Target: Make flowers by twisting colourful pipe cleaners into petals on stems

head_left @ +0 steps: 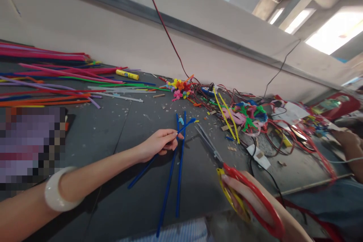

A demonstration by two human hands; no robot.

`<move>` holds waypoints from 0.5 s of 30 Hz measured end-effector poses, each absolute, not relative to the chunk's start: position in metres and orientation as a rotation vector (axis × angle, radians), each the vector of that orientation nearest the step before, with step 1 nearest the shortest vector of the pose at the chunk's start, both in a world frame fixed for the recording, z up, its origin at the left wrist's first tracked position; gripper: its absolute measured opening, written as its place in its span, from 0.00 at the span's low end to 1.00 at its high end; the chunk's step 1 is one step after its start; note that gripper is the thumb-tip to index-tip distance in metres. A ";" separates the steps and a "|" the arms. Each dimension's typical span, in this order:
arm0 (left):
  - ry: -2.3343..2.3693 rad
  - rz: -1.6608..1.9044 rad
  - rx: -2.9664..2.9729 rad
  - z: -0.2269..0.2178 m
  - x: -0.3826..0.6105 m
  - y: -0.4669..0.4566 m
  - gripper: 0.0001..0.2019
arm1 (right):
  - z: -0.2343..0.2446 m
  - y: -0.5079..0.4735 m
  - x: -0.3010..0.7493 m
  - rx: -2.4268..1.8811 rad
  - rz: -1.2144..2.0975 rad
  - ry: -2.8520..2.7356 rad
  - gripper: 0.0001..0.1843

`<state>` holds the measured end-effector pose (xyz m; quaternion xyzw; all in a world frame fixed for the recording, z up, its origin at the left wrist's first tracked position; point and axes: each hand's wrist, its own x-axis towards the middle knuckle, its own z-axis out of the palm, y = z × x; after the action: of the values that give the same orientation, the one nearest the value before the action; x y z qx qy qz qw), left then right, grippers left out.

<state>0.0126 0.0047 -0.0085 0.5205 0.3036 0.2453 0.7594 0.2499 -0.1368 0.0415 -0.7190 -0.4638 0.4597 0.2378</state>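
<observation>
Pinching a thin blue pipe cleaner [143, 170] between thumb and fingertips, the left hand [159, 145] is just beside two long blue pipe cleaners [180, 174] on a dark grey tabletop [99, 140]. To its right, the right hand [249, 200] curls closed through red-and-yellow scissors [231, 170].

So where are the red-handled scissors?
In the head view, the scissors sit at lower right in the person's right hand, blades pointing toward the blue pipe cleaners.
</observation>
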 end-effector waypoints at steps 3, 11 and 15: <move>0.662 0.522 1.146 -0.008 0.013 0.004 0.13 | 0.046 -0.135 0.236 -1.980 1.409 -1.521 0.23; 0.649 0.424 1.160 -0.006 0.013 0.001 0.15 | 0.043 -0.124 0.218 -1.992 1.442 -1.582 0.23; 0.643 0.398 1.165 -0.007 0.013 0.000 0.15 | 0.043 -0.123 0.216 -2.025 1.409 -1.583 0.23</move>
<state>0.0134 -0.0001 -0.0073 0.5369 0.2962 0.1834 0.7683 0.2159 -0.1229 0.0427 -0.6872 -0.5370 0.4779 0.1050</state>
